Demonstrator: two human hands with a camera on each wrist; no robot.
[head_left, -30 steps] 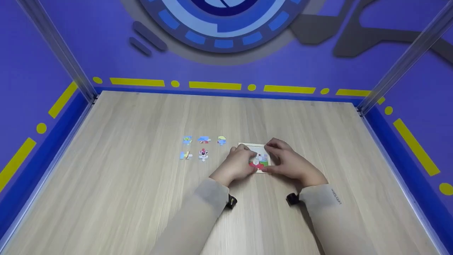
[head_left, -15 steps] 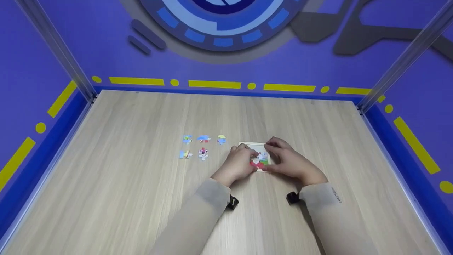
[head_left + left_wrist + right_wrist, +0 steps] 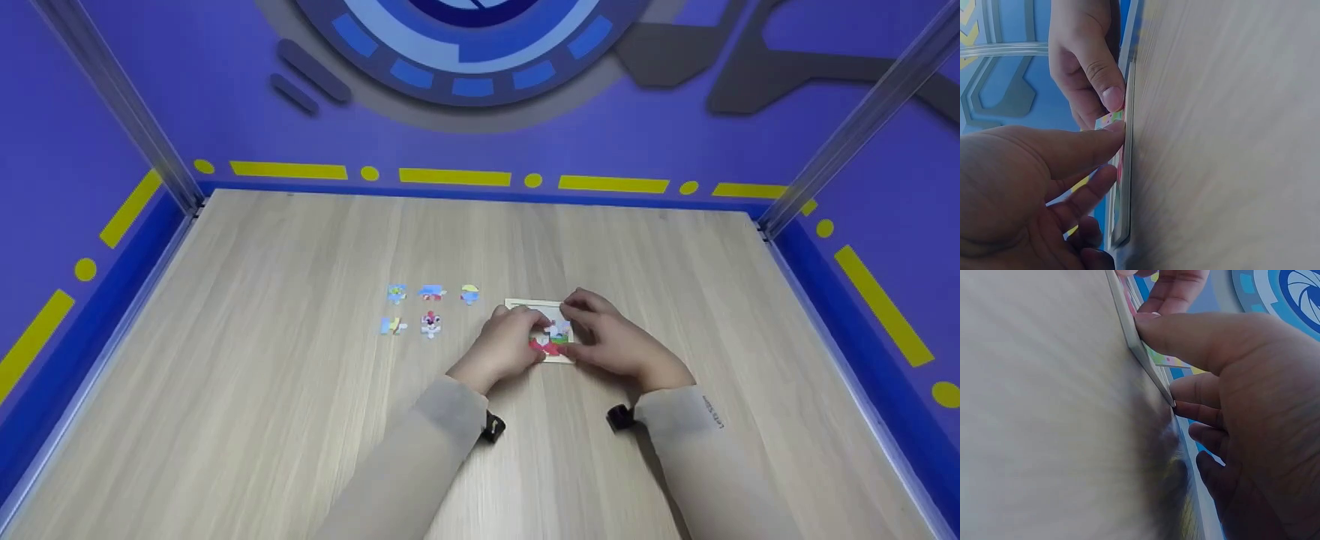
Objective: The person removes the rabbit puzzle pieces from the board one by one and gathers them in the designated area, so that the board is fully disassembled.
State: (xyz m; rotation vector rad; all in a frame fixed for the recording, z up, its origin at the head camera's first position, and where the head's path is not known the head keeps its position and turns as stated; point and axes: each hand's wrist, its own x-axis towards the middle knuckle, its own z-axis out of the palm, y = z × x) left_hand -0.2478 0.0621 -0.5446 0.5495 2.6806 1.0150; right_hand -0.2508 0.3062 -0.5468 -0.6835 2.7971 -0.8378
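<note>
A small picture puzzle tray [image 3: 531,303] with a pale raised rim lies on the table; red, white, green and light blue picture parts show inside it. My left hand [image 3: 504,346] comes over its left side, thumb and curled fingers around a red-and-white puzzle piece [image 3: 538,343] near the front rim. Along the right side, my right hand [image 3: 616,341] grips the tray, thumb at the near corner and fingers at the far one. One puzzle piece [image 3: 1169,360] with green on it stands tilted up from the tray in the right wrist view. The hands hide much of the tray.
Several loose puzzle pieces lie in two rows left of the tray, among them a blue-and-yellow piece [image 3: 469,294] and one with a cartoon face [image 3: 430,325]. The wood-grain table [image 3: 300,420] is closed in by blue walls [image 3: 480,142] at the back and sides.
The right thumb has slid slightly away from me along the tray, and the left fingers have shifted a little rightward. The loose pieces stay put.
</note>
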